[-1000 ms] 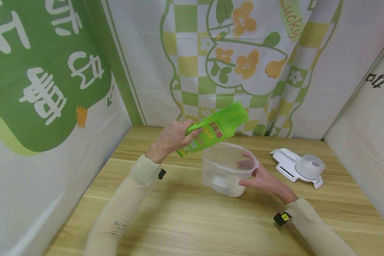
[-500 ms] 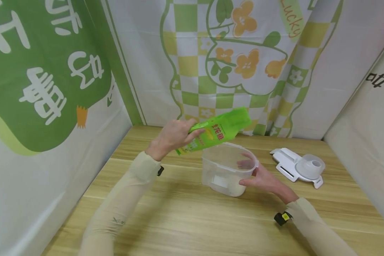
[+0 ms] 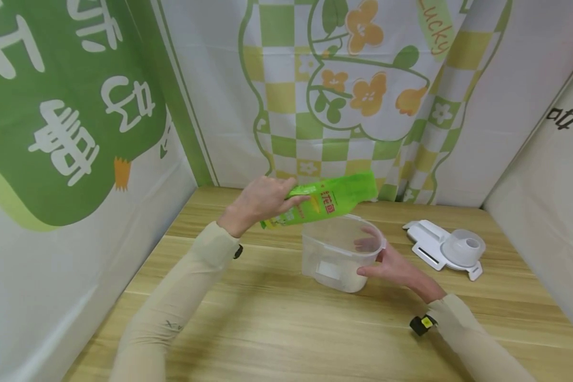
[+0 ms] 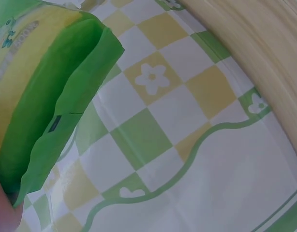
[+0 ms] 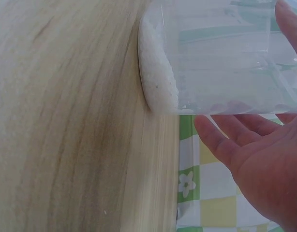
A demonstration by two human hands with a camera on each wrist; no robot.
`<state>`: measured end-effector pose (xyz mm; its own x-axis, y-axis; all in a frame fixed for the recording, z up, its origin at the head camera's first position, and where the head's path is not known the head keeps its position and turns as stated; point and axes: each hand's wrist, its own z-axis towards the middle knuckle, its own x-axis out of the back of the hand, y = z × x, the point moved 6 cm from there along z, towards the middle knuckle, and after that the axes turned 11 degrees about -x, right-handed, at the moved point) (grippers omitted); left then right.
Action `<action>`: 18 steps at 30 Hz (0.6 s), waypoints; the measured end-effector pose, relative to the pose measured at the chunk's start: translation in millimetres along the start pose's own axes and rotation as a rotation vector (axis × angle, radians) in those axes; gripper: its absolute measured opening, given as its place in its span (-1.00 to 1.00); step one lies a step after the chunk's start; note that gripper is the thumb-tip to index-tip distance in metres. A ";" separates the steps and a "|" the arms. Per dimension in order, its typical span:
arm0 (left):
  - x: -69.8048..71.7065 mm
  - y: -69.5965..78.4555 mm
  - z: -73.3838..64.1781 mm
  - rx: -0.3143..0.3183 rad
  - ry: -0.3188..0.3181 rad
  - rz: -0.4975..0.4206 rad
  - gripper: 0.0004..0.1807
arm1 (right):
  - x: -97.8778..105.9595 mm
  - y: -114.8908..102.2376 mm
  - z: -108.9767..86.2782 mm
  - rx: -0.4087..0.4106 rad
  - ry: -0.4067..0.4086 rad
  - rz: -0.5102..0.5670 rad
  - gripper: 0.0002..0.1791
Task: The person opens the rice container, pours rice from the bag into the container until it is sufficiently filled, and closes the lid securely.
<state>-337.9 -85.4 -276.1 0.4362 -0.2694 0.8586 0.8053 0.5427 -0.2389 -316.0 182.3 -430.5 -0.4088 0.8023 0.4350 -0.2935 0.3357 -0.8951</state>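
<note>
My left hand (image 3: pixel 265 199) grips a bright green printed bag (image 3: pixel 336 199) by its side, above a clear plastic container (image 3: pixel 336 244). The bag lies nearly level, its far end at the right. In the left wrist view, the bag's folded green end (image 4: pixel 66 106) shows, with a bit of a finger at the lower left. The container stands upright on the table, and my right hand (image 3: pixel 391 265) holds its right side, thumb in front and fingers behind. White grains (image 5: pixel 155 67) that look like rice cover the container's bottom in the right wrist view.
To the right on the wooden table (image 3: pixel 286 329) lies a white lid (image 3: pixel 427 244) with side clips, bearing a clear cup (image 3: pixel 464 248). A printed curtain (image 3: pixel 286 116) hangs behind the table, and white cloth walls flank both sides.
The bag's far end has sunk and swung slightly right, so the bag lies flatter. My left hand has shifted a little right. The container and right hand have stayed in place.
</note>
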 end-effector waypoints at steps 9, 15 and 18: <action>-0.3 3.9 0.4 -0.032 -0.050 0.063 -0.53 | -0.4 0.5 0.4 0.003 -0.007 0.005 0.05; 2.0 7.5 2.0 -0.060 -0.053 0.086 -0.52 | -0.7 -0.6 -0.2 0.004 -0.006 0.002 0.06; 3.0 8.4 3.0 -0.064 -0.061 0.098 -0.52 | -0.8 -1.1 -0.2 0.003 -0.004 -0.003 0.06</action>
<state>-331.1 -79.3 -274.2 0.4904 -0.1682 0.8551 0.7849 0.5117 -0.3494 -315.2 181.4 -429.9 -0.4112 0.7992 0.4384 -0.2973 0.3370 -0.8933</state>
